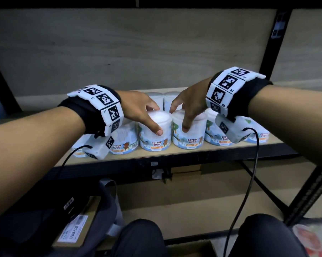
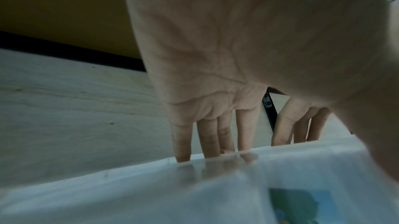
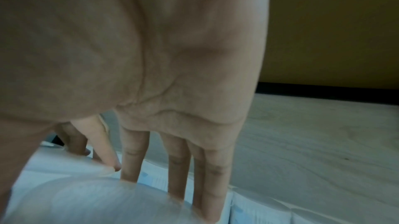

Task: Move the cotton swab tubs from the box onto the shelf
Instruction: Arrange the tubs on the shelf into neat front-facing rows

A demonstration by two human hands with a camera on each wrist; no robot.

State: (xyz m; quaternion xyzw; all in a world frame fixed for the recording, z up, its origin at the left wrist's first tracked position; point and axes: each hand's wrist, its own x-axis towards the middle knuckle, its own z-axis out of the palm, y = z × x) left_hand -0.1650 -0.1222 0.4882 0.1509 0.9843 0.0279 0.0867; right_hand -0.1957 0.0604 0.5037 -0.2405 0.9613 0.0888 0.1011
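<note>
Several cotton swab tubs, white with "COTTON BUDS" labels, stand in rows on the wooden shelf (image 1: 176,154). My left hand (image 1: 152,118) grips one front-row tub (image 1: 153,143) from above, thumb on the near side and fingers behind. Beside it, my right hand (image 1: 182,117) grips the neighbouring tub (image 1: 189,140) the same way. Both tubs stand upright on the shelf and touch each other. In the left wrist view the fingers (image 2: 207,142) reach down behind the tub's lid (image 2: 194,185). In the right wrist view the fingers (image 3: 177,168) hang behind the other lid (image 3: 86,198).
More tubs flank the held pair at left (image 1: 123,141) and right (image 1: 218,136), with others in a back row (image 1: 164,99). A black upright post (image 1: 267,58) stands at the right. Below the shelf lies a labelled cardboard box (image 1: 76,229) under a grey strap. My knees (image 1: 138,238) are at the bottom.
</note>
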